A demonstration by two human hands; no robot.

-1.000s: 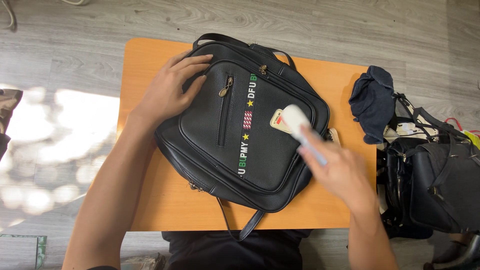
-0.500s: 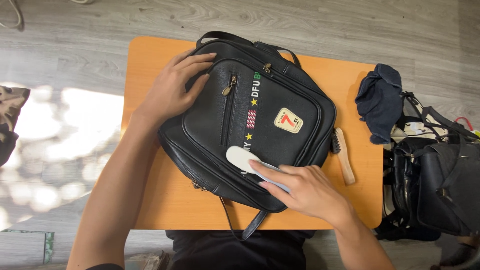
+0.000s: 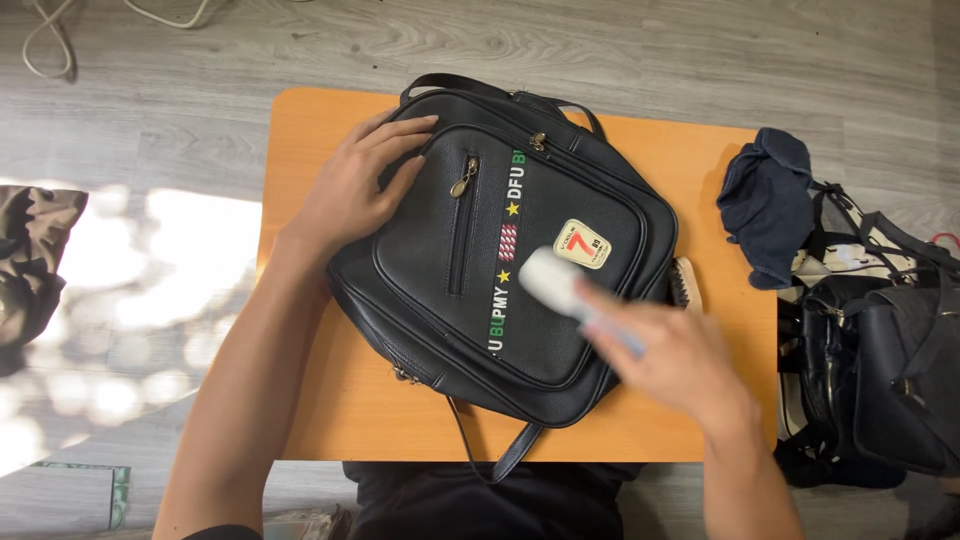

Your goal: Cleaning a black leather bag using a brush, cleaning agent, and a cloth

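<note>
Two hands: left hand point(image 3: 350, 195) flat on backpack point(image 3: 470, 300), right hand point(image 3: 670, 365) gripping applicator point(image 3: 555, 285).

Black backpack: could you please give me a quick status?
Left hand flat on black backpack. Right hand holds white applicator against its front. Wooden brush beside it.

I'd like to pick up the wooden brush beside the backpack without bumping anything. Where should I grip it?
Judging by what shows, take the wooden brush by its bare wooden back, coming from above on the side away from the black backpack. The right hand hides its handle, so wait until that clears.
</note>
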